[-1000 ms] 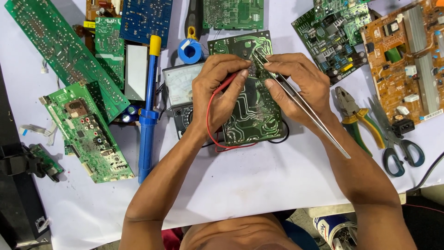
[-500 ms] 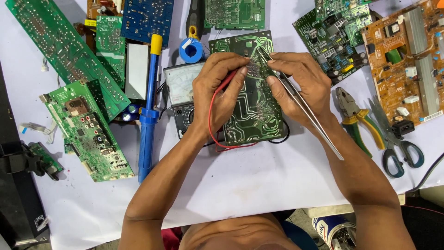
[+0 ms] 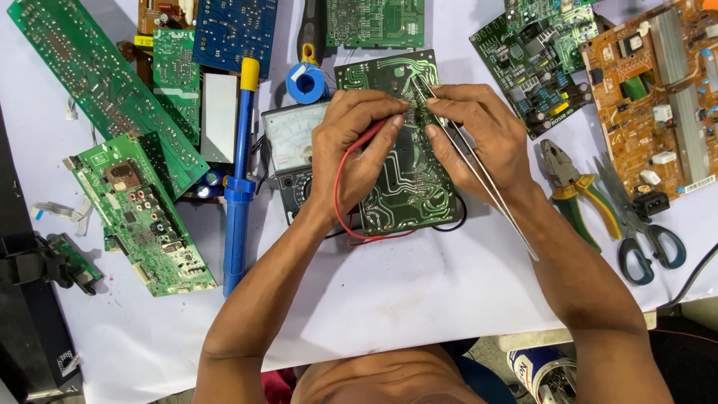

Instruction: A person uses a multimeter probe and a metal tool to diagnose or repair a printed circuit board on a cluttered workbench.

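At the far left we see a long green circuit board [image 3: 90,82] lying slantwise, and just below it a smaller green board [image 3: 142,217]. Beside these a blue desoldering pump [image 3: 239,179] with a yellow cap lies upright on the white table cover [image 3: 419,299].

Next comes our left hand [image 3: 355,150]. Its forearm rises from the lower edge and the wrist bends inward, the palm resting over an analog meter [image 3: 288,146] and the left edge of the dark green circuit board [image 3: 407,172] at the centre. Its fingers are curled together, pinching the red probe lead [image 3: 340,187], which loops down below the wrist.

The centre board lies flat, track side up, between both hands.

Our right hand [image 3: 479,138] reaches in from the right, wrist cocked, fingers closed on the metal tweezers [image 3: 486,183], whose tips meet the board near the left fingertips while the long end runs back over the forearm.

Farther right lie pliers [image 3: 572,191], scissors [image 3: 639,224] and an orange board [image 3: 658,97].
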